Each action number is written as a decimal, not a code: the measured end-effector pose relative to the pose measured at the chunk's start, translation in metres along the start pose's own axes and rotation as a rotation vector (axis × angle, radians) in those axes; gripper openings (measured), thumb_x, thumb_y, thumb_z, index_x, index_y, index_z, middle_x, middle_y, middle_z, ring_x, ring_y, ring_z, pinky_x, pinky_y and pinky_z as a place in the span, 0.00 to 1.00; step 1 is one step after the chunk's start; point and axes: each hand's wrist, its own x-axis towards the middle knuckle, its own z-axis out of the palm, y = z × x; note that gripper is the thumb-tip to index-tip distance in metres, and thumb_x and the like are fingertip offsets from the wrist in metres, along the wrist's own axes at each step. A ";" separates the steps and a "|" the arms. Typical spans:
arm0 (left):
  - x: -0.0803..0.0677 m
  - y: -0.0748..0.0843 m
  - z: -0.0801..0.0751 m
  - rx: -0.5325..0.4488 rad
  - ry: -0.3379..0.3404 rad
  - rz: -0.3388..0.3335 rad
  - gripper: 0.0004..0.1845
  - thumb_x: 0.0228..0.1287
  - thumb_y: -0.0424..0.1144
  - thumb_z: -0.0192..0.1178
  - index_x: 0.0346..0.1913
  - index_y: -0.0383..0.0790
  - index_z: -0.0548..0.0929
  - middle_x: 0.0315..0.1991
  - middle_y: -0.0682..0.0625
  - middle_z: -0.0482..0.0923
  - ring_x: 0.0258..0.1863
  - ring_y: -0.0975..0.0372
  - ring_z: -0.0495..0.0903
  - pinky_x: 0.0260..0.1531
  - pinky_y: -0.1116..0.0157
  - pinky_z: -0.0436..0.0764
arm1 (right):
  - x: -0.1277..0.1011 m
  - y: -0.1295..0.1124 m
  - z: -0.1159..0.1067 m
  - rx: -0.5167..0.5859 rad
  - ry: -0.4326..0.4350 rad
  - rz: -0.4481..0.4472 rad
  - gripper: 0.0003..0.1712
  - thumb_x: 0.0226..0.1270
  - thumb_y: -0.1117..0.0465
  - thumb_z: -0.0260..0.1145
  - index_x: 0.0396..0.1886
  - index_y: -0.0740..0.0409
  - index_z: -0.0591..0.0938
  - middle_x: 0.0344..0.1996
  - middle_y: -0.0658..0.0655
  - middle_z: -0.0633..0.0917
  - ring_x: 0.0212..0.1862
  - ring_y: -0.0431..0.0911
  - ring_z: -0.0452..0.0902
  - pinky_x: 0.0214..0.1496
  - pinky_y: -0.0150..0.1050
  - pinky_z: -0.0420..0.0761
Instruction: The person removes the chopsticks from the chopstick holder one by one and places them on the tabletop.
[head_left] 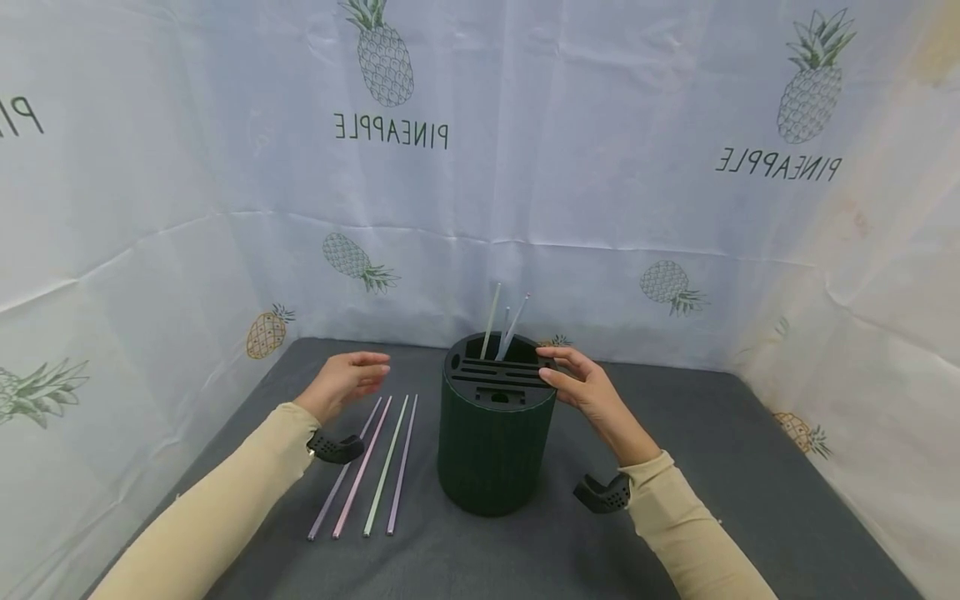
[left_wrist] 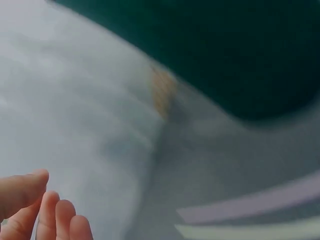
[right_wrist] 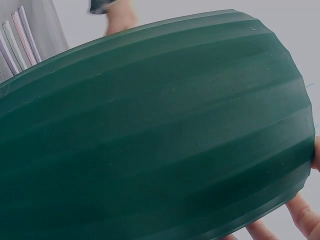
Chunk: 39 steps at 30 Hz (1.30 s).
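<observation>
A dark green, ribbed utensil holder stands upright on the table, with slots in its black top. Three thin pale straws stick up from its open rear compartment. My right hand holds the holder's right rim, thumb over the top edge; in the right wrist view, fingers lie around the ribbed wall. To the left, my left hand hovers by the far ends of several straws lying side by side. Its fingers are loosely bent and hold nothing, as the left wrist view also shows.
A dark grey cloth covers the table. White curtains with pineapple prints hang behind it and along both sides. A black wrist device on the left arm partly covers the leftmost straw; another device sits on the right wrist.
</observation>
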 end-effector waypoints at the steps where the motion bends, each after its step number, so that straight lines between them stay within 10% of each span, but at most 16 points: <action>1: -0.002 0.011 0.002 -0.029 -0.020 0.015 0.26 0.71 0.39 0.58 0.68 0.35 0.69 0.67 0.39 0.67 0.62 0.53 0.73 0.62 0.57 0.75 | 0.000 0.000 0.000 0.002 0.000 0.002 0.28 0.71 0.51 0.61 0.68 0.53 0.70 0.73 0.58 0.60 0.74 0.55 0.53 0.69 0.62 0.65; 13: -0.030 0.116 0.054 -0.163 -0.174 0.275 0.20 0.69 0.32 0.58 0.62 0.33 0.73 0.61 0.46 0.72 0.55 0.59 0.76 0.60 0.59 0.77 | -0.001 0.001 0.000 0.019 -0.001 0.007 0.29 0.71 0.52 0.61 0.68 0.55 0.69 0.73 0.58 0.59 0.74 0.55 0.52 0.69 0.62 0.64; 27: -0.032 0.122 0.106 0.058 -0.241 0.338 0.18 0.62 0.32 0.65 0.55 0.35 0.80 0.53 0.41 0.79 0.49 0.56 0.80 0.56 0.52 0.78 | 0.001 0.002 0.001 0.030 0.007 -0.003 0.29 0.70 0.52 0.62 0.67 0.53 0.70 0.73 0.56 0.60 0.74 0.55 0.53 0.68 0.61 0.65; 39: -0.031 0.120 0.115 0.135 -0.247 0.301 0.17 0.62 0.33 0.66 0.53 0.37 0.80 0.49 0.44 0.80 0.49 0.55 0.79 0.52 0.58 0.81 | 0.001 0.002 0.001 0.024 0.008 0.005 0.28 0.70 0.51 0.62 0.67 0.52 0.70 0.73 0.55 0.60 0.74 0.55 0.53 0.68 0.61 0.65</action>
